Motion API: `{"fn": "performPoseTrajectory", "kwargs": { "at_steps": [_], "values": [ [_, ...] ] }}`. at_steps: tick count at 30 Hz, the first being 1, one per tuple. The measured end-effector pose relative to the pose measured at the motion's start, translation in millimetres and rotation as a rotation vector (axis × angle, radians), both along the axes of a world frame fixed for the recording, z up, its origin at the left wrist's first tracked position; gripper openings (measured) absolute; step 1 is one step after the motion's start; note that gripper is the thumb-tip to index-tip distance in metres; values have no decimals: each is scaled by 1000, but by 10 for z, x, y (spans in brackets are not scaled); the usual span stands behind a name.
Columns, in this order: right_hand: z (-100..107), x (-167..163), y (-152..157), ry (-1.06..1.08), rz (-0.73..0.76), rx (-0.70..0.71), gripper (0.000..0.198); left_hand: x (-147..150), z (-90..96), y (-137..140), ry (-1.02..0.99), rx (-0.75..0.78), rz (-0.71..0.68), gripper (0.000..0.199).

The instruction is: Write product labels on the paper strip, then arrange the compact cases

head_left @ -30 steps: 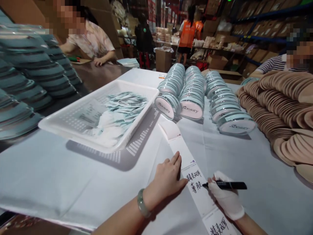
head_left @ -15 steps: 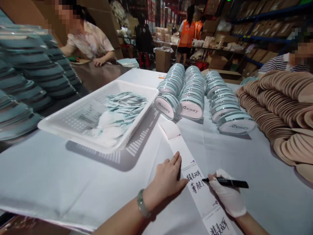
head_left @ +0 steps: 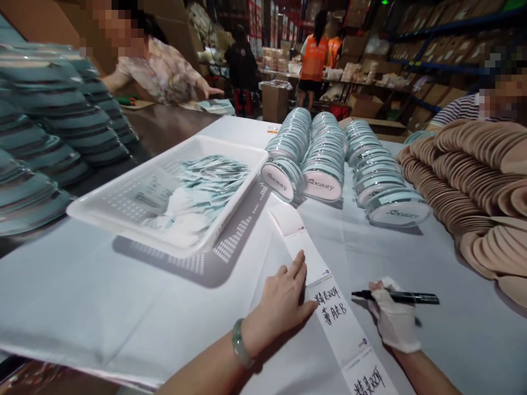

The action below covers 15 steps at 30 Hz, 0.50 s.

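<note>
The bare left hand [head_left: 284, 296], thumb spread from the fingers, is resting on the left edge of a white label strip [head_left: 346, 334], which is running diagonally across the pale-covered table [head_left: 123, 307]. The gloved right hand [head_left: 395, 321] is pinching a black marker [head_left: 414, 297] just right of the strip, its tip pointing left. Rows of clear-fronted cases [head_left: 321, 185] are standing beyond; a white basket [head_left: 135, 233] is sitting to the left.

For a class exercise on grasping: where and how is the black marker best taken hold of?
Probably pinch the black marker by its rear end, from the right: that end juts beyond the gloved right hand, while the tip points left.
</note>
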State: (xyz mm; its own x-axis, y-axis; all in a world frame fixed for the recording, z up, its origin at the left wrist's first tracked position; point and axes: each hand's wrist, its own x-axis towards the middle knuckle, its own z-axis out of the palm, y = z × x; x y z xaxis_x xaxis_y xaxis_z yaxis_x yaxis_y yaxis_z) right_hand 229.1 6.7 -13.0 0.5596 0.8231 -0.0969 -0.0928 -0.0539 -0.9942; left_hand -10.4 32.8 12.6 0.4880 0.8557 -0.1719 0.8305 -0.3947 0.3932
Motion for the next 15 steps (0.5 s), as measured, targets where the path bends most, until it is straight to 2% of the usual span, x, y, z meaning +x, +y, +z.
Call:
{"fn": "performPoseTrajectory", "kwargs": {
  "at_steps": [2, 4, 5, 8, 10, 13, 15],
  "values": [
    [30, 17, 67, 148, -72, 37, 58, -5, 5, -57, 8, 5, -40, 71],
    [61, 7, 110, 205, -98, 70, 62, 4, 12, -126, 4, 0, -87, 71],
    [75, -5, 121, 216, -95, 77, 64, 13, 13, -159, -9, -5, -115, 65],
    [97, -43, 129, 210, -90, 77, 69, 47, -3, -216, -88, -9, -223, 30],
    [90, -52, 126, 202, -79, 73, 70, 60, -37, -206, -109, 39, -246, 21],
    [72, -32, 123, 193, -61, 73, 71, 44, -91, -140, -28, 152, -130, 35],
    [97, -17, 116, 184, -48, 75, 69, 13, -98, -92, 25, 155, -56, 50]
  ]
}}
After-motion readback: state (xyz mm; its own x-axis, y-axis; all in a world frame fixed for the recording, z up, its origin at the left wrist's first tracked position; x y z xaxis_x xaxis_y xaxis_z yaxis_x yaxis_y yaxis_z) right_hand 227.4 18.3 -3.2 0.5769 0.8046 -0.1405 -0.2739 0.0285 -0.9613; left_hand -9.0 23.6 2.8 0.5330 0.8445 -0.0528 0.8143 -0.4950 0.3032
